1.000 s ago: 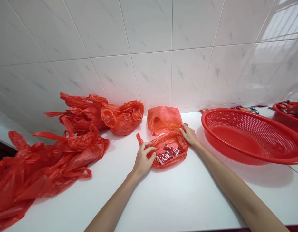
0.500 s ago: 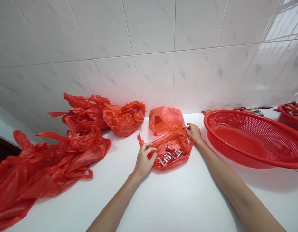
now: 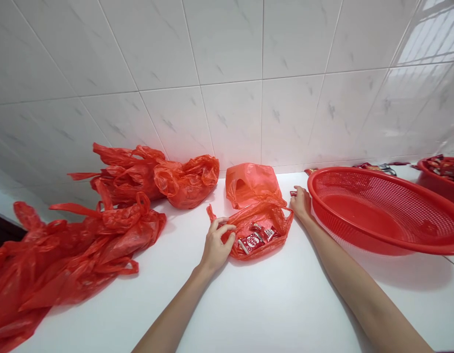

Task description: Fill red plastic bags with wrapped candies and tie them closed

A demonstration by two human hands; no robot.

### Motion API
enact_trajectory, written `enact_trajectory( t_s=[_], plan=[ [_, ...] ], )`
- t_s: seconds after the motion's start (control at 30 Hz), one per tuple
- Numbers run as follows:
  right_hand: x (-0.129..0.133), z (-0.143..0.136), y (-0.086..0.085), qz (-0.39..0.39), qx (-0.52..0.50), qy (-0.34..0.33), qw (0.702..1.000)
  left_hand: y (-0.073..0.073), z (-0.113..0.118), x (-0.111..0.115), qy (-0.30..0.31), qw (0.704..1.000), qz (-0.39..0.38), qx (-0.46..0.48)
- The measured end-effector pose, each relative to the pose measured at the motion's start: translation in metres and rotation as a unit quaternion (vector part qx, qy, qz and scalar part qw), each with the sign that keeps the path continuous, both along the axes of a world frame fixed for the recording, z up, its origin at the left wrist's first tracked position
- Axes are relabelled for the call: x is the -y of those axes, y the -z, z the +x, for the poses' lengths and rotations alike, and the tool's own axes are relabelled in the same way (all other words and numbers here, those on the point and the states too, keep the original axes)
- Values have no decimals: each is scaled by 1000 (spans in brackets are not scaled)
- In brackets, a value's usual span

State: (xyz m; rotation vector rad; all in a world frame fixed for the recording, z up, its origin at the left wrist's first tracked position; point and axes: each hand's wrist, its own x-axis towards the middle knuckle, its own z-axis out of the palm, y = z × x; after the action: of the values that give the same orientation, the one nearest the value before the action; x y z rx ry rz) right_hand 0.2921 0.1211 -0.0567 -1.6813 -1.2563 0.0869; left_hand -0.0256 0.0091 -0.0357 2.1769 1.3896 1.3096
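Observation:
In the middle of the white surface lies a red plastic bag [image 3: 261,252] with its mouth open. Several small red-and-white snack packets [image 3: 252,241] show inside it. My left hand [image 3: 217,245] has its thumb and fingers closed on the bag's left edge. To the right of the bag, my right hand [image 3: 301,202] pinches a small dark red packet [image 3: 293,193], mostly covered by the fingers. Just behind the open bag, against the wall side, sits another red plastic bag [image 3: 254,179].
A large red plastic basket [image 3: 362,211] stands at the right, near my right forearm. Beyond it are a second red basket [image 3: 429,179] of packets and loose packets [image 3: 377,167] along the tiled wall. Several red bags [image 3: 190,181] crowd the left, some with handles sticking up.
My right hand has moved right, away from the bag's rim, with the small packet at its fingertips. My left hand stays at the bag's left edge. The view has shifted slightly.

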Motion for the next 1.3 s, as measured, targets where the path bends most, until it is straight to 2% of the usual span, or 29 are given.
enact_trajectory(
  t_s=[0.2, 0.33, 0.47, 0.57, 0.67, 0.77, 0.93, 1.03, 1.17, 1.3],
  plan=[
    [6, -4, -7, 23, -36, -45, 998, 1, 0, 0, -54, 998, -5, -9],
    [21, -17, -15, 41, -62, -108, 991, -2, 1, 3, -75, 995, -46, -37],
    [50, -34, -29, 46, -84, -191, 977, -4, 2, 7, -74, 992, -85, -64],
    [82, -41, -37, 28, -101, -293, 950, -4, 2, 9, -84, 988, -102, -81],
    [112, -47, -37, -37, -21, -364, 930, -3, 1, 9, -81, 987, -108, -90],
    [128, -53, -31, -82, 47, -353, 931, -3, 0, 10, -56, 990, -100, -83],
    [122, -56, -22, -29, 62, -327, 943, -4, -2, 9, -13, 996, -59, -59],
    [121, -50, -28, 40, 49, -298, 952, -10, -3, 10, -27, 999, -7, -27],
    [128, -45, -44, 123, 40, -249, 960, -24, -4, 15, -67, 996, 60, 16],
    [135, -48, -53, 161, 139, -215, 953, -32, -5, 19, -65, 995, 76, 8]
  ],
)
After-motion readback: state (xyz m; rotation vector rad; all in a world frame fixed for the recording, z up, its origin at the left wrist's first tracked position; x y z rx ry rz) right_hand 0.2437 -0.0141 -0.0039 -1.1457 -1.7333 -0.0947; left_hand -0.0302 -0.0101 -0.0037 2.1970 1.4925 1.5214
